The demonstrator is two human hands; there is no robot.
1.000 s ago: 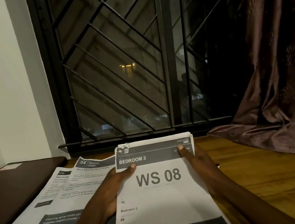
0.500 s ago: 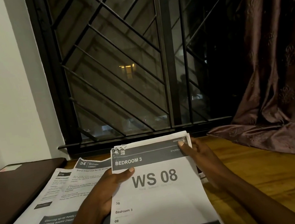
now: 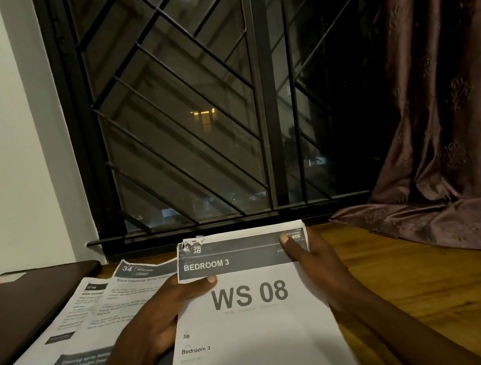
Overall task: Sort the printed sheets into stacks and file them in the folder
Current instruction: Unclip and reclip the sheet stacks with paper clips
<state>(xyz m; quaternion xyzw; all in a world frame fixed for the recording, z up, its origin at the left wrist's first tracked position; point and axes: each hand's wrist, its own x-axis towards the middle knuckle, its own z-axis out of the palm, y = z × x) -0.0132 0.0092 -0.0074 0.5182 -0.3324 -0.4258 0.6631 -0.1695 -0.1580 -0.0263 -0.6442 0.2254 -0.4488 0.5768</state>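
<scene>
The left hand (image 3: 165,311) grips the bundle of printed sheets (image 3: 260,339) by its left edge, thumb laid across the top page just under the grey BEDROOM 3 banner, fingers hidden beneath. The right hand (image 3: 318,260) pinches the upper right corner, thumb on the header and the rest of it behind the paper. Held at both sides like that, the bundle stays flat and readable, tipped up off the wooden table (image 3: 444,291). My guess is that the person is reading the room label and the "3 of 3" line to decide which pile it joins. Just to the left, partly under the left wrist, loose sheets (image 3: 76,333) lie fanned and overlapping on the table, one headed 34 KITCHEN (image 3: 144,279). They look like piles being started rather than squared stacks. Beyond them, at the table's left end, a dark flat case (image 3: 21,314) lies closed. I take it for the folder, though I cannot tell what, if anything, is inside. Nothing seems filed yet. A curtain (image 3: 452,112) pools on the far right of the table.
</scene>
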